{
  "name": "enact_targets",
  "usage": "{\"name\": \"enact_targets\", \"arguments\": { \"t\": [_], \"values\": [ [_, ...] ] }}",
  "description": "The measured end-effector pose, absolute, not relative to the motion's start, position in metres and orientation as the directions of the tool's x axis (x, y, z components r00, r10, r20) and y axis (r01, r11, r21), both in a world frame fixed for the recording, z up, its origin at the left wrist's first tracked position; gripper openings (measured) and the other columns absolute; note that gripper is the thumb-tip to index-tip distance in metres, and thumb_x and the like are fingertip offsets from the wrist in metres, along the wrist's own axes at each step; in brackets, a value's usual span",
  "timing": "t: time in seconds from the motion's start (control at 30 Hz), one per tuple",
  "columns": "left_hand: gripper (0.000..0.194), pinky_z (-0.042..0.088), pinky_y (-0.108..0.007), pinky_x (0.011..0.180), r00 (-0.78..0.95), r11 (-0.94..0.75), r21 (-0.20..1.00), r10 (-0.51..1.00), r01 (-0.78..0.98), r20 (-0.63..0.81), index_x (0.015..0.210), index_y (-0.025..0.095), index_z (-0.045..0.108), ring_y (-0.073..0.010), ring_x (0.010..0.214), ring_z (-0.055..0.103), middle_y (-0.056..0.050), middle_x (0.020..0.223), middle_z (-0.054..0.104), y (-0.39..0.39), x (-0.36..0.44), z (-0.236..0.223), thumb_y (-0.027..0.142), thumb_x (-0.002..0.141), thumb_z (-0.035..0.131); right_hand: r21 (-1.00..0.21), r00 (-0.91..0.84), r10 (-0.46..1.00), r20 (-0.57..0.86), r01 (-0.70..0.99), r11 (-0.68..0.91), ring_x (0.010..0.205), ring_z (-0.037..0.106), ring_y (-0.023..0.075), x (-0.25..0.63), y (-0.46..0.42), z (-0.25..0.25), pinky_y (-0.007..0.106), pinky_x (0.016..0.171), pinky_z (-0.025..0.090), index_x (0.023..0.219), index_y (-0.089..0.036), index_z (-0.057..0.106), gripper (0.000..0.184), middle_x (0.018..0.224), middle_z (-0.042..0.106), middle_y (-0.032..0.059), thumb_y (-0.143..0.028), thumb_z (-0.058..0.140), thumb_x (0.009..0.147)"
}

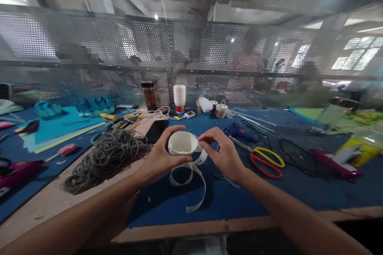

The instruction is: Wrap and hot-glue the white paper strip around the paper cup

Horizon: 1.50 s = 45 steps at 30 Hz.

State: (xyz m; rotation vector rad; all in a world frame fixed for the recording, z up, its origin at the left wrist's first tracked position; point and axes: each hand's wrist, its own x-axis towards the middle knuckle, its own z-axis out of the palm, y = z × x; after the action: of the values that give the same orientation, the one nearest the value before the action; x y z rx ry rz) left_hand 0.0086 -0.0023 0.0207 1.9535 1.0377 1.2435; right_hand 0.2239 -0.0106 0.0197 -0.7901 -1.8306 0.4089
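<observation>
My left hand (161,153) is closed around the left side of a small white cup (183,144), thumb in front and fingers behind, with its opening tilted toward me. At the cup's right edge, my right hand (220,149) pinches a white printed ribbon (199,185) between thumb and fingertips. The ribbon curls down below the cup in loose loops over the blue tabletop (167,217). The exact spot where the ribbon meets the cup is partly hidden by my fingers.
Grey cord (104,159) lies heaped on the left. Red-and-yellow-handled scissors (266,162), a blue glue gun (242,132) and a purple glue gun (335,163) lie right. Stacked paper cups (179,97) and a dark jar (149,95) stand behind, before a perforated metal screen (203,51).
</observation>
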Motion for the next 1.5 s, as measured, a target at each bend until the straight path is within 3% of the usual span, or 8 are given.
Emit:
{"name": "enact_targets", "arguments": {
  "t": [0.17,0.53,0.77,0.93,1.2,1.37,1.5],
  "values": [
    [0.082,0.052,-0.034,0.089,0.283,-0.495,0.823,0.861,0.277,0.423,0.132,0.026,0.049,-0.0240,0.105,0.062,-0.007,0.126,0.060,-0.001,0.007,0.023,0.038,0.061,0.089,-0.477,-0.342,0.598,0.724,0.377,0.794,0.096,0.060,0.0182,0.228,-0.012,0.024,0.033,0.086,0.050,0.104,-0.024,0.065,0.013,0.098,0.061,0.0046,-0.019,0.055,0.097],
    [0.085,0.055,-0.030,0.075,0.357,-0.391,0.898,0.883,0.202,0.305,0.133,0.025,0.048,-0.0201,0.088,0.065,-0.004,0.109,0.065,0.000,0.003,0.024,0.035,0.059,0.089,-0.429,-0.535,0.556,0.636,0.354,0.831,0.097,0.058,0.0165,0.236,-0.006,0.027,0.032,0.086,0.048,0.104,-0.023,0.062,0.011,0.103,0.059,0.0036,-0.020,0.053,0.099],
    [0.071,0.056,-0.036,0.080,0.367,-0.332,0.940,0.887,0.082,0.281,0.130,0.024,0.053,-0.0238,0.092,0.067,-0.006,0.106,0.068,0.006,0.003,0.021,0.032,0.066,0.083,-0.552,-0.451,0.634,0.629,0.315,0.772,0.093,0.059,0.0163,0.233,-0.010,0.027,0.032,0.084,0.050,0.114,-0.027,0.065,0.022,0.099,0.059,0.0033,-0.024,0.048,0.102],
    [0.070,0.055,-0.037,0.084,0.358,-0.308,0.949,0.895,0.070,0.265,0.129,0.024,0.054,-0.0250,0.098,0.067,-0.007,0.109,0.069,0.006,0.005,0.020,0.030,0.066,0.083,-0.500,-0.409,0.611,0.678,0.353,0.791,0.089,0.058,0.0167,0.230,-0.016,0.024,0.031,0.079,0.050,0.112,-0.028,0.067,0.018,0.095,0.057,0.0029,-0.028,0.062,0.095],
    [0.073,0.056,-0.034,0.081,0.390,-0.332,0.931,0.885,0.150,0.253,0.128,0.024,0.052,-0.0226,0.093,0.067,-0.005,0.109,0.069,0.002,0.007,0.022,0.032,0.064,0.085,-0.483,-0.431,0.611,0.664,0.376,0.791,0.092,0.057,0.0163,0.227,-0.016,0.021,0.029,0.081,0.049,0.100,-0.023,0.067,0.007,0.095,0.055,0.0032,-0.024,0.063,0.094],
    [0.067,0.053,-0.041,0.096,0.393,-0.472,0.872,0.832,0.130,0.392,0.129,0.025,0.053,-0.0261,0.114,0.063,-0.011,0.134,0.060,0.002,0.009,0.019,0.032,0.070,0.083,-0.437,-0.429,0.591,0.683,0.408,0.801,0.094,0.057,0.0173,0.227,-0.013,0.017,0.030,0.083,0.050,0.100,-0.023,0.066,0.007,0.100,0.053,0.0048,-0.023,0.062,0.094],
    [0.047,0.045,-0.046,0.108,0.276,-0.747,0.621,0.664,0.237,0.694,0.119,0.022,0.061,-0.0276,0.125,0.055,-0.012,0.132,0.059,-0.002,0.007,0.018,0.025,0.076,0.080,-0.389,-0.421,0.568,0.707,0.440,0.809,0.100,0.057,0.0186,0.228,-0.012,0.018,0.033,0.087,0.049,0.101,-0.023,0.064,0.007,0.107,0.055,0.0066,-0.022,0.058,0.097]
  ]
}}
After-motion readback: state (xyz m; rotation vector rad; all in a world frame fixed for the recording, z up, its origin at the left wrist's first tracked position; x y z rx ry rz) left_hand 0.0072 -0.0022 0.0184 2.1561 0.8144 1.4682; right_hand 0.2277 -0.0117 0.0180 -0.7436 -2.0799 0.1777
